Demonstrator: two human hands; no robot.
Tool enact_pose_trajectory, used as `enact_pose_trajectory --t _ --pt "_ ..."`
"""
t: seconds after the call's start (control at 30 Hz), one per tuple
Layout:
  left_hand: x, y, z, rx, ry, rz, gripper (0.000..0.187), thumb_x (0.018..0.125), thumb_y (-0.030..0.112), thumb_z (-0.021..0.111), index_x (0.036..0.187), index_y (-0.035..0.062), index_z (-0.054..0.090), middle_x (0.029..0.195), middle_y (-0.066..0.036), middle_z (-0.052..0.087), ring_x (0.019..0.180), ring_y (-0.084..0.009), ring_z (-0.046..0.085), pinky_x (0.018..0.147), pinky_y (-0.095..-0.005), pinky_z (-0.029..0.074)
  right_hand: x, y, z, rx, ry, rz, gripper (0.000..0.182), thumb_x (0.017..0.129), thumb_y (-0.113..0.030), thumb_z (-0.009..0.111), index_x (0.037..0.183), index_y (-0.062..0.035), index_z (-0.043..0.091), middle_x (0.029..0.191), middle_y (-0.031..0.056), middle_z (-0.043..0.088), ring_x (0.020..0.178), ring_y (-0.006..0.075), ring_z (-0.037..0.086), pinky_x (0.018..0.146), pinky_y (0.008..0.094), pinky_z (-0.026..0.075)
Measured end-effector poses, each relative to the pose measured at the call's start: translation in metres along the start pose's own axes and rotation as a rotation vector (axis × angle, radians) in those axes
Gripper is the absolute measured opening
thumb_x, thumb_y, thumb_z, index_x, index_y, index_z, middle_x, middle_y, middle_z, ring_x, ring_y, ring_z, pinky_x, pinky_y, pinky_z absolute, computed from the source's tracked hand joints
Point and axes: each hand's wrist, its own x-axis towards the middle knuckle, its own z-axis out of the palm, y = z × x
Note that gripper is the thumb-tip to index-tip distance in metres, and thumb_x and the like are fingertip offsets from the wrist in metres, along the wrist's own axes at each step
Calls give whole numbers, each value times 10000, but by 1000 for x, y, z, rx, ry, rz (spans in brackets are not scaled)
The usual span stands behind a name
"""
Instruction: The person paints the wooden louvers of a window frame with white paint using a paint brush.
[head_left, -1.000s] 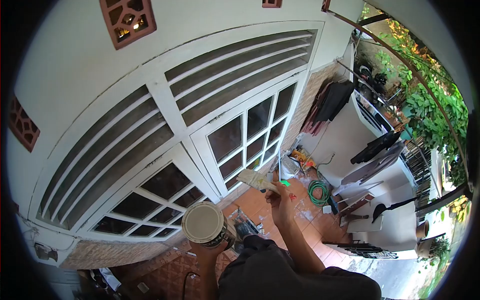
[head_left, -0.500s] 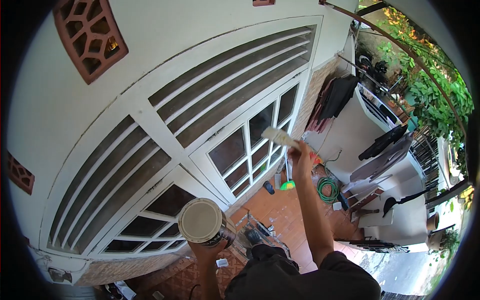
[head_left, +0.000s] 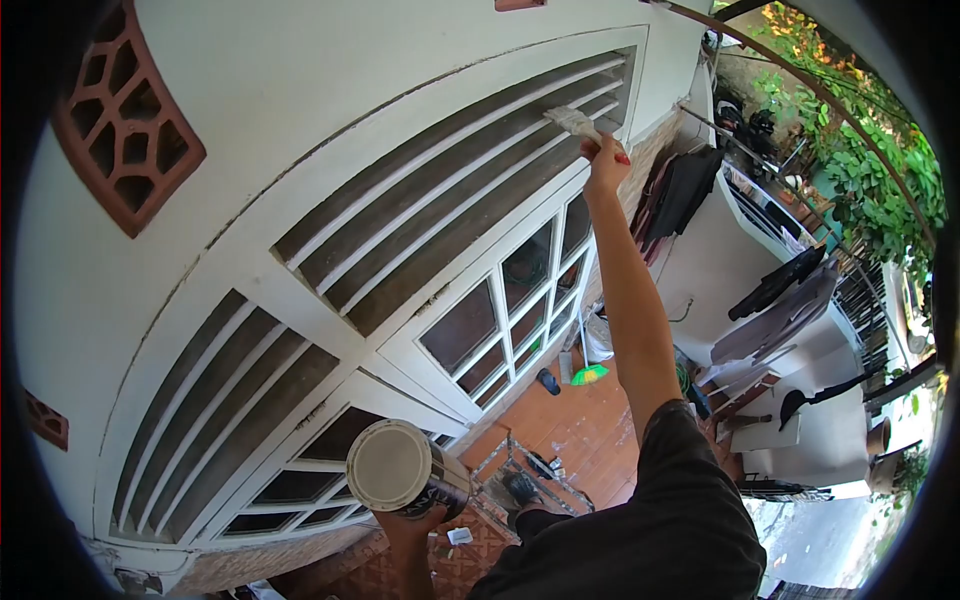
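My right hand [head_left: 605, 165] is raised on an outstretched arm, its fingers closed round the handle of a paintbrush [head_left: 574, 122]. The whitish bristles overlap the white slats of the long louvred vent [head_left: 470, 150], near its right end. Down at the lower left, my left hand [head_left: 412, 522] grips a paint can [head_left: 392, 466] from below and the side. The can has a dark label and is tilted, with its pale round top facing me; the dark sleeve of my right arm is in front of my body.
Below the vents are white-framed glass panes [head_left: 525, 275]. A metal scaffold or ladder top [head_left: 530, 480] stands under my feet, high over the orange tiled floor [head_left: 540, 415]. A green broom [head_left: 590, 374] rests below. Clothes [head_left: 690, 190] hang at the right.
My right hand has gone up and the brush has moved from in front of the glass panes to the vent slats. The can in my left hand has shifted slightly down and left.
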Motion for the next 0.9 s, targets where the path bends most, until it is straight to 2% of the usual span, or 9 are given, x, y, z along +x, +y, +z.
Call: enact_pose_trajectory --t 0.13,0.27,0.4,0.63,0.77,0.9 --pt "4 -7 -8 16 29 34 1141 510 274 968 1415 20 321 1310 -118 502 1195 -257 536 1020 -404 454 -12 23 10 -12 36 55 200 911 -140 576 898 45 651 713 118 663 562 172 628 531 286 506" --pt "9 -5 -8 -19 31 21 1142 519 277 965 1422 21 313 1313 -117 500 1198 -258 533 1027 -397 439 -36 17 -1 23 -81 121 198 917 -137 559 892 40 647 709 122 654 546 178 620 502 288 493" --pt "12 -7 -10 -41 45 14 1165 517 256 961 1442 45 283 1336 -114 481 1231 -260 500 1053 -407 406 -12 24 -4 117 129 27 208 914 -137 552 894 47 646 682 120 644 534 180 608 485 283 478" --pt "12 -16 -9 -58 90 -21 1166 525 232 948 1454 66 264 1332 -100 473 1234 -263 487 1059 -424 389 -26 19 -8 25 -36 125 214 900 -123 545 854 58 650 661 134 634 517 176 587 472 274 460" --pt "15 -16 -9 -31 81 -20 1179 521 251 950 1455 58 258 1317 -102 480 1223 -264 491 1060 -425 381 3 27 -14 138 138 -8 226 903 -128 540 860 65 648 652 134 631 510 182 584 466 280 452" --pt "15 -4 4 -28 100 -40 1184 516 269 954 1451 48 262 1315 -104 483 1220 -261 492 1054 -420 385 -19 37 -14 79 -27 58 234 919 -132 525 864 57 652 650 128 628 508 168 576 473 275 446"
